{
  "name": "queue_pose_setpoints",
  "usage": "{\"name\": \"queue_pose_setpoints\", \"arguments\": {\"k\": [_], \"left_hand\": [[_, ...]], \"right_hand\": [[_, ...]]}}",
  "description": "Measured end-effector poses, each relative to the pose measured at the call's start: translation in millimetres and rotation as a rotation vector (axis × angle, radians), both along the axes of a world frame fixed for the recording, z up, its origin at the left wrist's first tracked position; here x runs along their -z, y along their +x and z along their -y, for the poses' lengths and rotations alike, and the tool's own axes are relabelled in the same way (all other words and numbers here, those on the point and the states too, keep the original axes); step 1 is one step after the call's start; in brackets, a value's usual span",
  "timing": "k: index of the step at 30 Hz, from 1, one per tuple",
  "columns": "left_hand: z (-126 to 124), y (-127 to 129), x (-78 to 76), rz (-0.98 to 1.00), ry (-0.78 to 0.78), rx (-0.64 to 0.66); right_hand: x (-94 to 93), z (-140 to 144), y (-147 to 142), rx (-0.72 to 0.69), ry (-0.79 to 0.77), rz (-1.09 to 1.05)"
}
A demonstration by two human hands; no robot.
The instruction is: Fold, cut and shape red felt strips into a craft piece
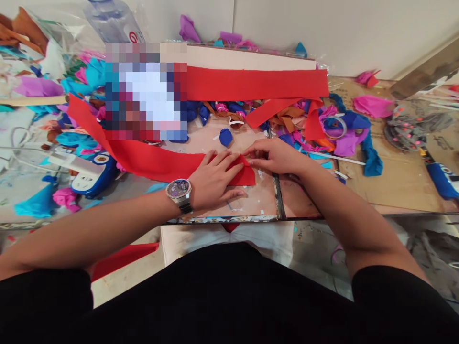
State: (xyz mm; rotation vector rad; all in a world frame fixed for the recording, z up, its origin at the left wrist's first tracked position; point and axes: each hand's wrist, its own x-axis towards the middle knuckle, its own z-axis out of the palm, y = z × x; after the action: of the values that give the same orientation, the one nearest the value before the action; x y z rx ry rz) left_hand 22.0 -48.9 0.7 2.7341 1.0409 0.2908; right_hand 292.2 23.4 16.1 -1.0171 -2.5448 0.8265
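Note:
A long red strip (pixel 158 160), of cloth or crepe paper, curves across the table from the left and ends in front of me. My left hand (pixel 217 179) lies flat on it near that end, fingers stretched out, with a watch (pixel 178 192) on the wrist. At the strip's far right edge, my right hand (pixel 274 156) has thumb and fingertips pinched together on the red material. A small dark blue piece (pixel 225 137) lies just beyond the hands. Farther back, another wide red strip (pixel 258 83) is spread out flat, with a loose red scrap (pixel 313 122) before it.
Colourful scraps (pixel 84 81) are heaped along the back and left. A blue and white power strip (pixel 95 174) sits at left, a plastic bottle (pixel 113 21) behind. Cardboard (pixel 390 177), a tape roll (pixel 335 128) and a grey pincushion-like bundle (pixel 407 129) lie right. One area is pixelated.

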Motion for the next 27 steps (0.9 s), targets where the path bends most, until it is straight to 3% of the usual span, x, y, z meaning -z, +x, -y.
{"name": "queue_pose_setpoints", "arguments": {"k": [8,27], "left_hand": [[0.6,-0.7,-0.4,0.005,-0.010,0.000],[1.3,-1.2,-1.6,0.024,-0.003,-0.013]], "right_hand": [[-0.8,2.0,-0.5,0.006,-0.072,-0.026],[6.5,-0.5,-1.5,-0.068,0.010,-0.067]]}}
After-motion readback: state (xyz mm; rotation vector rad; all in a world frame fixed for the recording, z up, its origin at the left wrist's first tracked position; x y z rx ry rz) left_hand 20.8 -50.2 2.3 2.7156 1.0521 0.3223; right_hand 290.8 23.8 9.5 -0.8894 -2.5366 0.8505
